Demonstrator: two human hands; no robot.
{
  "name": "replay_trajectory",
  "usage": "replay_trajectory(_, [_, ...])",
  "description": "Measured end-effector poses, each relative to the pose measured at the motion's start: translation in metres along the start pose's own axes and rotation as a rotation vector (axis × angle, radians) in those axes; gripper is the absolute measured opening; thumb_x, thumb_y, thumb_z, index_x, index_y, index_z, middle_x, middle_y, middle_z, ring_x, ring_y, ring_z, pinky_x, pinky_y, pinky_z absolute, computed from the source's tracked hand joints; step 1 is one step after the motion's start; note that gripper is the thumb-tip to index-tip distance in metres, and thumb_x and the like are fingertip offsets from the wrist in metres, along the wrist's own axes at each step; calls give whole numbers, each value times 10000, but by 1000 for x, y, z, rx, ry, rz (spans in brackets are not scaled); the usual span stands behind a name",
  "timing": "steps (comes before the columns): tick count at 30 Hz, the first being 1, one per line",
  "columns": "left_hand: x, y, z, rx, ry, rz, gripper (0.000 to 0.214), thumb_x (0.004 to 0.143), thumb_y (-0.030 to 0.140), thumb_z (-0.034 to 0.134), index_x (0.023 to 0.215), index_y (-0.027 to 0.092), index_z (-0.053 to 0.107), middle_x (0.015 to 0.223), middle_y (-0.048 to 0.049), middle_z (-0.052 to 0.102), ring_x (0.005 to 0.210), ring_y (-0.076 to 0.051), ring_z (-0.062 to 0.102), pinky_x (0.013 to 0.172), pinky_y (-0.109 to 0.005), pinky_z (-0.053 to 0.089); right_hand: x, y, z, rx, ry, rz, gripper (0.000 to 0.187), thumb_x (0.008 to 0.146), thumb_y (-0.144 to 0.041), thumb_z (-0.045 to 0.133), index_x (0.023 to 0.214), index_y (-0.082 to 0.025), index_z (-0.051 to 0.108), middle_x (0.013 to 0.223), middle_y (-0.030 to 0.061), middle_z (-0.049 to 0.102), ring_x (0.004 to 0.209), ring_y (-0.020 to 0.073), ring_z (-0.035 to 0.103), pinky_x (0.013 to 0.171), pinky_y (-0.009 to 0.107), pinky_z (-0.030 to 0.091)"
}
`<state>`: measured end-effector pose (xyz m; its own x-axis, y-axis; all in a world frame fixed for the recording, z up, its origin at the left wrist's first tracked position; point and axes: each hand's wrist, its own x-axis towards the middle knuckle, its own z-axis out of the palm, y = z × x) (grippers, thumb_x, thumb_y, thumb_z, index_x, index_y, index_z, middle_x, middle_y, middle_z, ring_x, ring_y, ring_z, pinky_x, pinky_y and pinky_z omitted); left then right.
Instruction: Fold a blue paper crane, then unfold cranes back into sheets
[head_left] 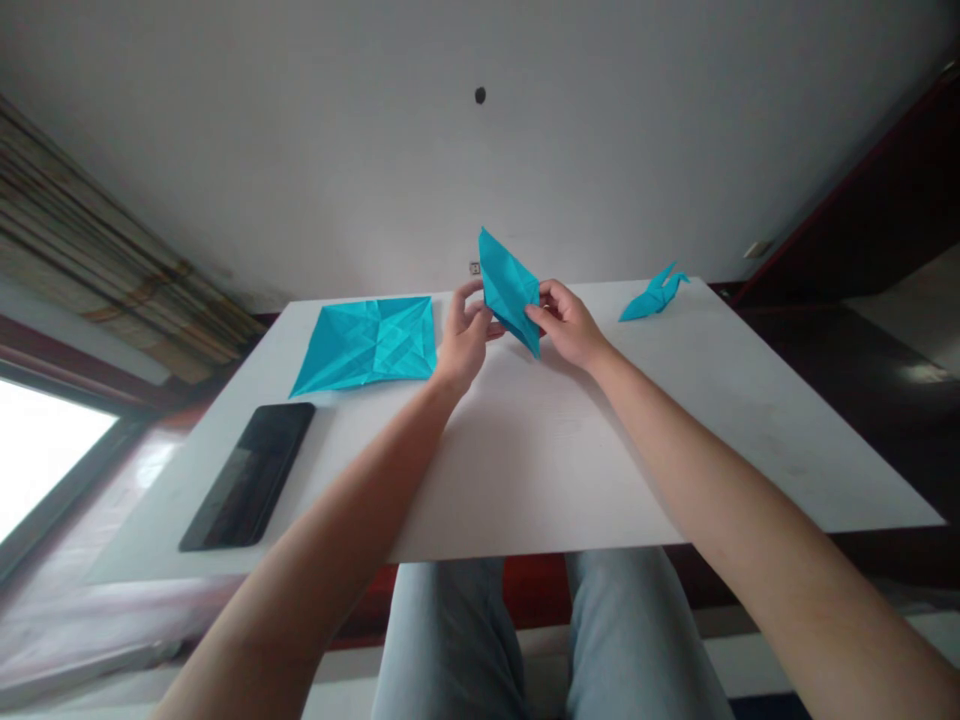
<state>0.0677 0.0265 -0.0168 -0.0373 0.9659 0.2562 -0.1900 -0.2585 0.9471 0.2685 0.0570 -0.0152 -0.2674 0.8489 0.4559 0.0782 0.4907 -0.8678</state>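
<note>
A folded piece of blue origami paper (511, 284), shaped like a long diamond, is held up at a tilt above the table. My left hand (466, 335) has its thumb and fingers closed at the paper's left edge. On the opposite side, my right hand (564, 320) pinches the right corner, thumb in front and fingers partly hidden behind. A creased, unfolded blue sheet (371, 342) lies flat just left of my left hand. Off to the right stands a finished-looking blue paper crane (655, 295).
The white table (570, 480) has its near edge above my knees. A black smartphone (251, 475) lies at the table's left. Behind the far edge rises a pale wall (360, 150), with a patterned curtain (97, 240) and a window at the left.
</note>
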Motion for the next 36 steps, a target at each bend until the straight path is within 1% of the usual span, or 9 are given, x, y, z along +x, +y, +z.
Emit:
replay_trajectory(5, [-3, -7, 2, 24, -64, 70, 552, 931, 465, 918, 1347, 294, 599, 1233, -42, 767, 916, -154, 786, 892, -327, 663, -2, 0, 2, -57, -27, -24, 340, 970, -573, 794, 1155, -321, 661, 966, -5, 694, 836, 198, 642, 720, 334, 554])
replay_trajectory(8, [-5, -8, 2, 60, -70, 118, 530, 900, 484, 953, 1261, 278, 623, 1146, -23, 737, 878, -149, 751, 815, -299, 619, -5, -4, 2, -97, -65, -32, 275, 983, -521, 757, 1135, -301, 694, 976, 6, 709, 871, 210, 653, 772, 353, 561])
replay_trajectory(12, [-7, -2, 1, 194, 24, 150, 512, 855, 471, 1008, 1138, 267, 633, 918, 23, 671, 724, -122, 611, 648, -259, 488, -10, -15, 3, -94, -146, -5, 444, 1036, -698, 690, 938, -265, 672, 861, -1, 667, 818, 207, 643, 785, 364, 552])
replay_trajectory(16, [-10, 3, 2, 229, 17, 206, 596, 789, 440, 1056, 1154, 277, 614, 952, 18, 702, 785, -151, 656, 683, -278, 518, -10, -20, 5, -92, -109, 16, 599, 978, -854, 725, 924, -258, 682, 828, -7, 649, 790, 196, 613, 741, 348, 508])
replay_trajectory(21, [-7, 1, 3, 140, 36, 228, 677, 877, 441, 1002, 1371, 302, 560, 1000, 17, 733, 825, -159, 736, 762, -290, 577, -2, -15, 4, -24, 16, -3, 643, 889, -903, 786, 919, -270, 674, 814, -12, 639, 772, 193, 586, 701, 339, 502])
replay_trajectory(24, [-3, 0, 0, 165, 62, 212, 432, 957, 505, 931, 1179, 247, 663, 1005, -30, 767, 923, -174, 765, 825, -291, 604, -1, -11, 1, 42, 5, 33, 583, 901, -849, 807, 978, -284, 681, 826, -13, 652, 772, 196, 611, 662, 326, 517])
replay_trajectory(27, [-1, 1, -1, 151, 28, 155, 374, 1000, 558, 875, 1042, 224, 713, 1107, -76, 817, 1056, -208, 800, 923, -326, 639, -1, -10, 0, 76, -16, 45, 531, 933, -797, 805, 1086, -304, 677, 871, -14, 691, 778, 193, 636, 653, 313, 535])
replay_trajectory(30, [0, 0, 0, 82, -25, 109, 343, 1001, 517, 881, 1031, 233, 692, 1072, -57, 827, 980, -195, 811, 897, -331, 655, -2, -13, 0, 82, -3, 41, 561, 912, -810, 829, 1128, -317, 672, 904, -14, 716, 786, 189, 639, 662, 312, 539])
replay_trajectory(36, [0, -5, -1, 27, -5, 130, 461, 914, 419, 975, 1150, 269, 609, 1008, 16, 760, 806, -127, 766, 771, -264, 616, 0, -17, 1, 26, 97, 11, 630, 903, -904, 780, 929, -287, 653, 783, -17, 591, 745, 182, 587, 650, 316, 533])
